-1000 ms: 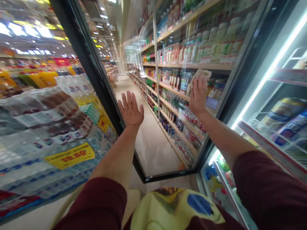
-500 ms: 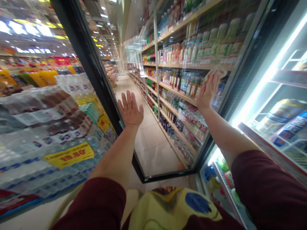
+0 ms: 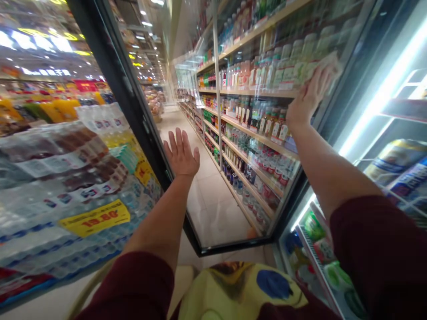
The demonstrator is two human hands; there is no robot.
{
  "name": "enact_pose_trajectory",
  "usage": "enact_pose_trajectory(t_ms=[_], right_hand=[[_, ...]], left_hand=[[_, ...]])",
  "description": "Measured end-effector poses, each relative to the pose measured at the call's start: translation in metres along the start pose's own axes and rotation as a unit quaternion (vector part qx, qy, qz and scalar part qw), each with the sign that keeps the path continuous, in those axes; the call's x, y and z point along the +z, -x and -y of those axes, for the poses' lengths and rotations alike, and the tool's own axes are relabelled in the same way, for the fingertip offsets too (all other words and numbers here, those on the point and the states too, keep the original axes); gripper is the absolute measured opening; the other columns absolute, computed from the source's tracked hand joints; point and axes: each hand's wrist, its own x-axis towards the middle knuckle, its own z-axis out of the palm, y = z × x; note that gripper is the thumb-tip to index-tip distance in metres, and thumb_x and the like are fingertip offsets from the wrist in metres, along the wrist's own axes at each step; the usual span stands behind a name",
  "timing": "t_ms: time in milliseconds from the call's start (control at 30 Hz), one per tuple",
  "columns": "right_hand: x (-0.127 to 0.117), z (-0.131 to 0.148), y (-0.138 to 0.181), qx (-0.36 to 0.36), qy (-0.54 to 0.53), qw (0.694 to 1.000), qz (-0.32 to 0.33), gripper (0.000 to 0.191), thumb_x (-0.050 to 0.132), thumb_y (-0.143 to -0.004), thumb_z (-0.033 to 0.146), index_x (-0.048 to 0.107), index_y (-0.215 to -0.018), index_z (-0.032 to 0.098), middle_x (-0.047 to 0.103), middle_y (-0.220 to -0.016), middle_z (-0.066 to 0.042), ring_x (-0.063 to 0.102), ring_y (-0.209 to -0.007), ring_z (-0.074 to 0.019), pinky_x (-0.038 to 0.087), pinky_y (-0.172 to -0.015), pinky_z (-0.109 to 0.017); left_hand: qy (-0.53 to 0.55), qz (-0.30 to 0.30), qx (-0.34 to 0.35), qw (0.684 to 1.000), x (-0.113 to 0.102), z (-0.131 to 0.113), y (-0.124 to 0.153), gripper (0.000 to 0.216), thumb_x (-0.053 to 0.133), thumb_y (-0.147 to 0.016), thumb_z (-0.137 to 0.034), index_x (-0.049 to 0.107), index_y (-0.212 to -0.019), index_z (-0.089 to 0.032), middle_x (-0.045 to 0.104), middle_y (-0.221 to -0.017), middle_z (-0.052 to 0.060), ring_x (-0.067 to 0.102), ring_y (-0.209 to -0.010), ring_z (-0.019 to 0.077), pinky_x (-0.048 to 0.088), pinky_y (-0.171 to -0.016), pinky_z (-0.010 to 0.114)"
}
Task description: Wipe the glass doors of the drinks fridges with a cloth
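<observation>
An open glass cooler door (image 3: 213,213) with a black frame stands in front of me, swung out to the left. My left hand (image 3: 181,154) lies flat on the glass near its left edge, fingers spread and holding nothing. My right hand (image 3: 308,98) presses a pale cloth (image 3: 328,66) against the upper right part of the glass, close to the hinge side. Only a corner of the cloth shows past my fingers. Both my arms wear dark red sleeves.
Through the glass runs a shop aisle with shelves of bottled drinks (image 3: 253,124). Stacked packs of bottled water with a yellow price tag (image 3: 95,218) fill the left. The lit cooler interior with packaged goods (image 3: 396,164) is at the right. A yellow patterned cloth (image 3: 240,291) lies below me.
My right hand has slid the cloth up and to the right across the glass, from mid-height toward the upper hinge side. My left hand has stayed flat in place.
</observation>
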Motion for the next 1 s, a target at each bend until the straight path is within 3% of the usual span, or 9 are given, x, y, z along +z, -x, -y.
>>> enact_pose_trajectory(t_ms=[133,200,300,433,600,667,833,1000], right_hand=[[0.012,0.049,0.011,-0.074,0.014,0.996,0.048,0.068,0.012,-0.111,0.047,0.029,-0.164,0.008,0.022,-0.175,-0.012,0.006,-0.163,-0.0253,0.004,-0.133,-0.057],[0.015,0.074,0.021,-0.081,0.031,0.994,0.073,0.065,0.012,-0.112,0.041,0.029,-0.164,0.006,0.024,-0.174,-0.014,0.008,-0.163,-0.0264,0.008,-0.132,-0.060],[0.018,0.100,0.010,-0.075,0.054,0.992,0.091,0.062,0.014,-0.111,0.033,0.028,-0.164,0.003,0.023,-0.174,-0.016,0.007,-0.164,-0.0274,0.010,-0.133,-0.059],[0.024,0.123,-0.001,-0.088,0.086,0.986,0.113,0.062,0.014,-0.111,0.034,0.029,-0.165,0.007,0.025,-0.174,-0.012,0.009,-0.165,-0.0266,0.010,-0.136,-0.053],[0.023,0.151,0.061,-0.125,0.108,0.963,0.212,0.060,0.015,-0.109,0.027,0.037,-0.164,0.018,0.031,-0.173,-0.007,0.017,-0.165,-0.0240,0.021,-0.135,-0.055],[0.023,0.160,0.072,-0.145,0.117,0.951,0.248,0.060,0.020,-0.107,0.024,0.038,-0.164,0.020,0.032,-0.173,-0.004,0.019,-0.165,-0.0229,0.021,-0.136,-0.053],[0.033,0.175,0.051,-0.155,0.128,0.950,0.238,0.064,0.022,-0.105,0.018,0.030,-0.168,0.022,0.022,-0.176,0.001,0.010,-0.167,-0.0195,0.016,-0.139,-0.046],[0.041,0.185,0.074,-0.192,0.124,0.938,0.261,0.065,0.021,-0.104,0.015,0.033,-0.167,0.024,0.026,-0.175,0.003,0.013,-0.166,-0.0190,0.016,-0.139,-0.049]], left_hand=[[0.016,0.006,-0.014,1.000,-0.002,-0.001,-0.001,0.079,0.036,-0.103,-0.055,0.037,-0.164,-0.005,0.026,-0.172,0.018,0.000,-0.165,0.0300,-0.009,-0.135,0.051],[0.024,0.015,-0.021,0.999,-0.004,-0.003,-0.001,0.077,0.039,-0.102,-0.053,0.036,-0.164,-0.006,0.025,-0.173,0.019,0.000,-0.165,0.0298,-0.009,-0.135,0.052],[0.025,0.022,-0.022,0.999,-0.005,-0.004,-0.002,0.076,0.042,-0.101,-0.050,0.037,-0.163,-0.006,0.026,-0.172,0.019,0.001,-0.165,0.0300,-0.009,-0.134,0.053],[0.011,0.012,-0.013,1.000,-0.005,-0.003,-0.002,0.075,0.041,-0.101,-0.048,0.039,-0.162,-0.004,0.028,-0.171,0.020,0.004,-0.165,0.0298,-0.007,-0.135,0.052],[0.023,0.012,-0.012,1.000,-0.005,-0.003,-0.002,0.075,0.042,-0.101,-0.049,0.040,-0.162,-0.005,0.027,-0.171,0.019,0.004,-0.165,0.0295,-0.008,-0.135,0.053],[0.027,0.011,-0.013,0.999,-0.004,-0.002,-0.002,0.076,0.042,-0.101,-0.051,0.039,-0.162,-0.005,0.027,-0.172,0.018,0.003,-0.165,0.0294,-0.008,-0.135,0.052],[0.020,0.007,-0.009,1.000,-0.002,-0.001,-0.002,0.078,0.036,-0.104,-0.055,0.038,-0.163,-0.004,0.029,-0.171,0.018,0.001,-0.165,0.0291,-0.010,-0.135,0.051],[0.027,0.017,-0.022,0.999,-0.005,-0.003,-0.001,0.077,0.040,-0.102,-0.054,0.038,-0.163,-0.006,0.026,-0.172,0.019,0.000,-0.165,0.0293,-0.010,-0.135,0.052]])
